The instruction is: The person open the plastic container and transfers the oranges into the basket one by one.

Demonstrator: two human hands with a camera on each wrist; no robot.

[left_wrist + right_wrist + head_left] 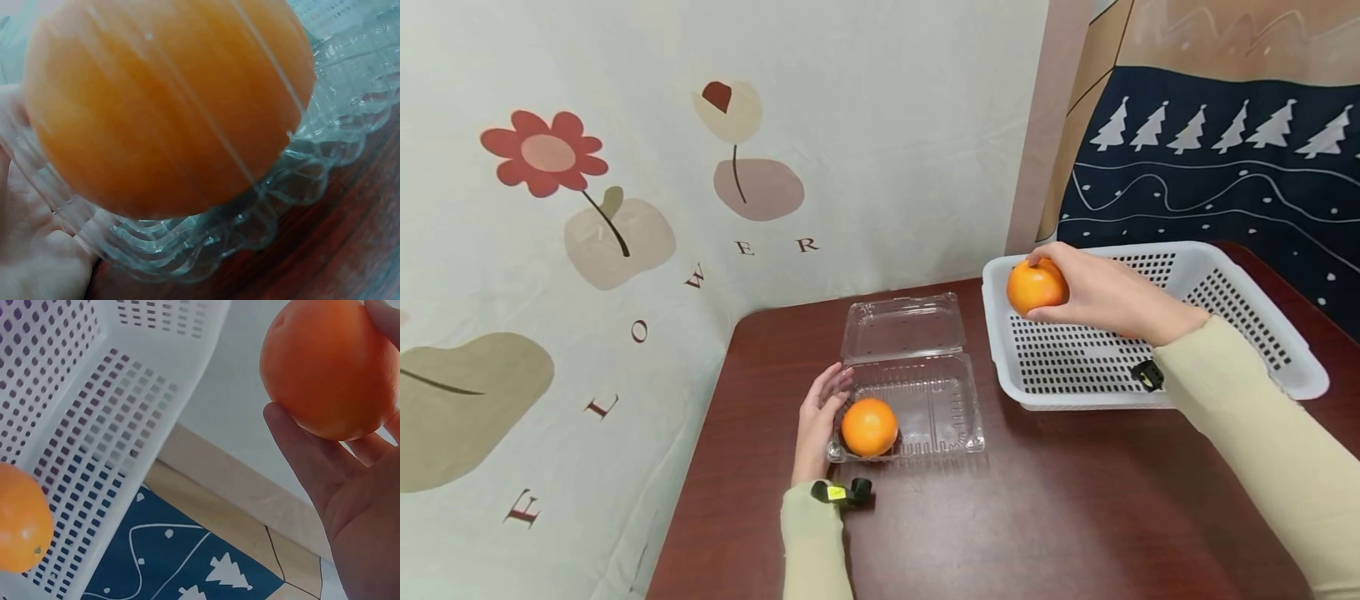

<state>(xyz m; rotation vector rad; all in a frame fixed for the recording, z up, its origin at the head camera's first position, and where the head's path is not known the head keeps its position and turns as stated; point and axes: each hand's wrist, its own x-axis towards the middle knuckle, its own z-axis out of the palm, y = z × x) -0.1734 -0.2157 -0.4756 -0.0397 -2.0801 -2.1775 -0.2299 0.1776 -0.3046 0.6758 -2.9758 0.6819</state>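
My right hand [1108, 293] grips an orange [1034, 288] with fingers and thumb, above the left side of a white perforated basket [1078, 403]. A second orange [22, 519] lies inside that basket in the right wrist view; my hand and forearm mostly hide it from the head view. My left hand [815, 423] is at the left side of a clear plastic clamshell box [934, 408], fingers loosely bent along its wall. One more orange [869, 427] sits in the box's near left corner, and through the clear wall it fills much of the left wrist view.
The box's lid [904, 327] is folded back towards the wall. Box and basket stand side by side on a dark red-brown table [1000, 508]. Behind them hangs a pale cloth [887, 150] with flower prints, and a navy tree-patterned cloth [1195, 183] at right.
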